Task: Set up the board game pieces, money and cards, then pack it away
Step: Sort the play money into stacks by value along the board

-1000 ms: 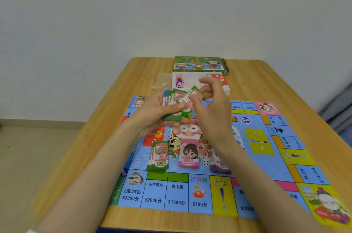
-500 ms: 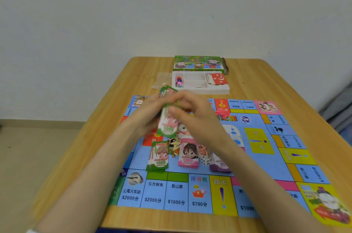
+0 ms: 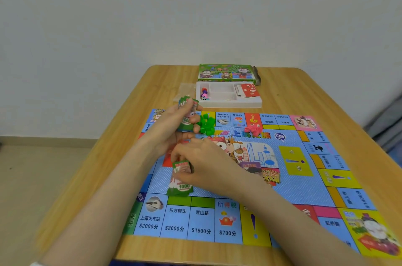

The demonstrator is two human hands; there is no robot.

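The colourful game board [image 3: 289, 181] lies flat on the wooden table [image 3: 282, 96]. My left hand [image 3: 174, 128] grips a fanned stack of green 1000 notes [image 3: 186, 111] above the board's far left corner. My right hand [image 3: 202, 165] is lower, its fingers pinching a green note on top of the green 1000 pile [image 3: 180, 185] on the board. My right forearm hides the piles to the right of it; only a purple edge [image 3: 250, 165] shows. Green houses [image 3: 205, 124] and red pieces [image 3: 252, 129] lie heaped near the board's far edge.
A white plastic tray [image 3: 228, 103] holding pawns, a die and a red card deck [image 3: 250, 90] stands behind the board. The green box lid [image 3: 226, 72] lies behind the tray. A clear plastic bag [image 3: 185, 91] sits left of the tray. Bare table runs along both sides.
My right hand came down from the fanned stack with a green note to the 1000 pile on the board. My left hand stayed up holding the stack, shifted slightly left.
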